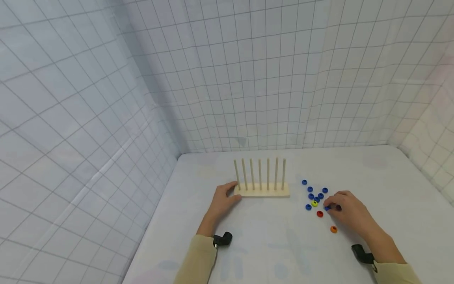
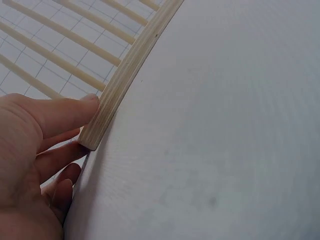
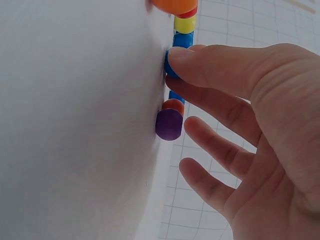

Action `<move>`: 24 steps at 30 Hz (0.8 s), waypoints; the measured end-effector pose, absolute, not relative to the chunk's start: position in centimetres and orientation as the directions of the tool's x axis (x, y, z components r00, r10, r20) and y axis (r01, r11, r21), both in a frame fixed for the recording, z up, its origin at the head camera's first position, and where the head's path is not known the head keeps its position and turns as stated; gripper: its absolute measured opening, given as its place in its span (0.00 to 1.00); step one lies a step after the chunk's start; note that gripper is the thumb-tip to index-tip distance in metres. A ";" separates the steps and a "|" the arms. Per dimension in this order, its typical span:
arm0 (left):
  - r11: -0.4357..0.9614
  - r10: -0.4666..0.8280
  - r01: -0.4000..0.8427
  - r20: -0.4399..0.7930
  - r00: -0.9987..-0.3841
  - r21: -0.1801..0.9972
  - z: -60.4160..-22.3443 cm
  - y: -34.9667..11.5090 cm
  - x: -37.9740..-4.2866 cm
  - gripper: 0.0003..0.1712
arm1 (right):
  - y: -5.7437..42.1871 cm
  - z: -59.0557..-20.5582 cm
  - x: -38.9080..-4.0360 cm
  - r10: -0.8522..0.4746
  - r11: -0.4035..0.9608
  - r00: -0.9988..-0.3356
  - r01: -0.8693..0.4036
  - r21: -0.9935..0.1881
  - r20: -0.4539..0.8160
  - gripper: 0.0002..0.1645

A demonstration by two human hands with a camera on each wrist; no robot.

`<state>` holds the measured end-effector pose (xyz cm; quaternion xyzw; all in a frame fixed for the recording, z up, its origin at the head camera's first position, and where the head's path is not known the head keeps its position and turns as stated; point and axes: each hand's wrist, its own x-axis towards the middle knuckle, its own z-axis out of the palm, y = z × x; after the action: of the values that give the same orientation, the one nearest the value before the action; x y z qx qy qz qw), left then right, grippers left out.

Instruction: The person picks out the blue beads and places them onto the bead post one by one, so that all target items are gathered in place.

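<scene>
Left hand [image 1: 224, 200]: from my remote camera I see it pinching the peg rack [image 1: 262, 192] at its nine o'clock end.
Right hand [image 1: 349, 212]: thumb and fingertips pinch one blue bead [image 1: 327, 208].
Blue bead place: between three and four o'clock from the peg rack.
Near this bead: I find a red bead [image 1: 320, 213] toward eight o'clock, an orange bead [image 1: 333, 229] between five and six.

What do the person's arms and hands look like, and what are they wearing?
Both arms have long, pale tan sleeves: one on the left, one on the right. Each wrist wears a small, bent black gadget, left and right. The left hand and right hand are bare, with no gloves.
</scene>
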<state>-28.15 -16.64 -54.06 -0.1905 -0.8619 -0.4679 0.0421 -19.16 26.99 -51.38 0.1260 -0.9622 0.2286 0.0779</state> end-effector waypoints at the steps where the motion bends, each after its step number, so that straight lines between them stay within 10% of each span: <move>1: 0.499 0.291 0.377 0.259 -0.921 0.780 -54.0 -16.6 -28.2 0.32 | 27.0 -51.4 -19.1 -0.205 0.864 -0.956 -0.278 -0.420 0.210 0.13; 24: 0.551 0.268 0.354 0.241 -0.933 0.756 -54.1 -16.4 -28.1 0.30 | 27.8 -49.2 -18.8 -0.181 0.888 -0.942 -0.280 -0.365 0.283 0.14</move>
<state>-28.11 -16.35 -54.09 -0.1769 -0.8794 -0.4394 0.0485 -18.76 27.76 -49.23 0.1195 -0.9639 0.2045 0.1214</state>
